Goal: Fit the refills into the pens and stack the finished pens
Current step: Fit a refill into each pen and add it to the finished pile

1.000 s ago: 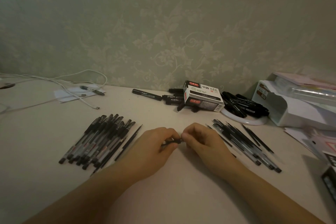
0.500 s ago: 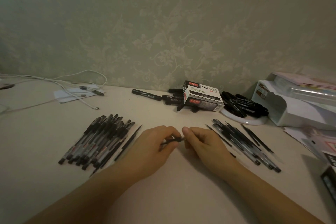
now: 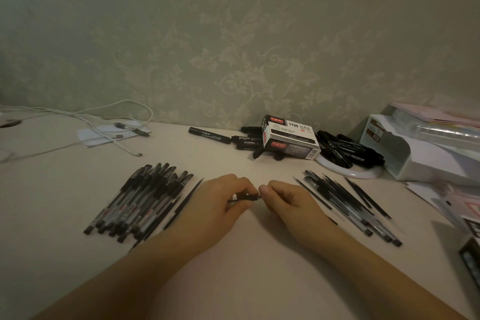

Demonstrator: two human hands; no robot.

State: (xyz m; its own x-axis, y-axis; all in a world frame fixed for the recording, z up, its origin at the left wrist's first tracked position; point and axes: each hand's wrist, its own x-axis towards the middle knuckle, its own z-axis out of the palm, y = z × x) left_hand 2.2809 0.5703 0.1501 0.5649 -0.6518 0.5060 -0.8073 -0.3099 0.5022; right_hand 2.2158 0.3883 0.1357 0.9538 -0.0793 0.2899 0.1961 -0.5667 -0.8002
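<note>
Both hands meet over the middle of the pale table (image 3: 233,280); the left hand (image 3: 218,205) curls its fingers round a thin dark pen (image 3: 245,198) that lies nearly level between the two hands, and the right hand (image 3: 288,202) pinches the pen's right end between thumb and forefinger; whether the refill is fully seated inside cannot be told, since the fingers hide most of the barrel; to the left of the left hand lies the stack of finished pens (image 3: 140,202), capped and side by side, slanting up to the right, with a loose refill (image 3: 185,202) or two along its right edge; to the right of the right hand lies a looser spread of pens and refills (image 3: 348,202), slanting the other way; further back, near the wall, a marker box (image 3: 291,140) rests on black markers (image 3: 348,148), some heaped on a white plate (image 3: 348,173); white cables (image 3: 104,125) trail across the far left corner.
</note>
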